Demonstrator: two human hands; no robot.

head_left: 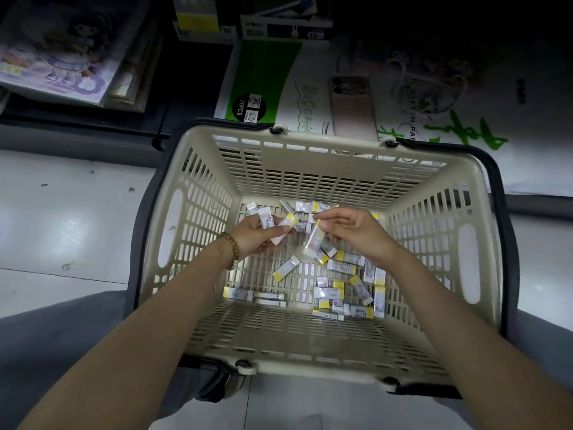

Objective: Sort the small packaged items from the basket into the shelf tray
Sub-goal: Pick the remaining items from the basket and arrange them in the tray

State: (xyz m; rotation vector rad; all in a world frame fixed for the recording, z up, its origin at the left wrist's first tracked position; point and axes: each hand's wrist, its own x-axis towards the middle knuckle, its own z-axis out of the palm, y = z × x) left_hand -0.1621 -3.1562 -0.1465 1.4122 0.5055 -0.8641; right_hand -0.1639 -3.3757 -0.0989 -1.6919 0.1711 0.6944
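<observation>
Small packaged items (341, 265) lie loose on the slatted bottom of the basket (198, 169), most of them bunched toward its near right corner, a few along the far wall and a couple at the near left. Both hands are down inside it. The left hand (251, 237) grips a small bunch of packets (280, 228) in curled fingers; the one with the yellow band slants with its yellow end toward the far right, aimed at the other hand. The right hand (353, 231) pinches a single long packet (314, 242) by its upper end between thumb and fingertips, so its long axis runs almost straight back toward the person, white end lowest. The hands are near each other but apart, with the hanging packet between them. The thickest cluster of loose items lies just to the near side of the right hand and well apart from the left, so the right looks better placed for the next pick. Those pieces lie at all angles, so the wrist would have to turn to suit each. No shelf tray can be made out; beyond the far rim lie boxes (201, 23) and a phone (352, 103).
</observation>
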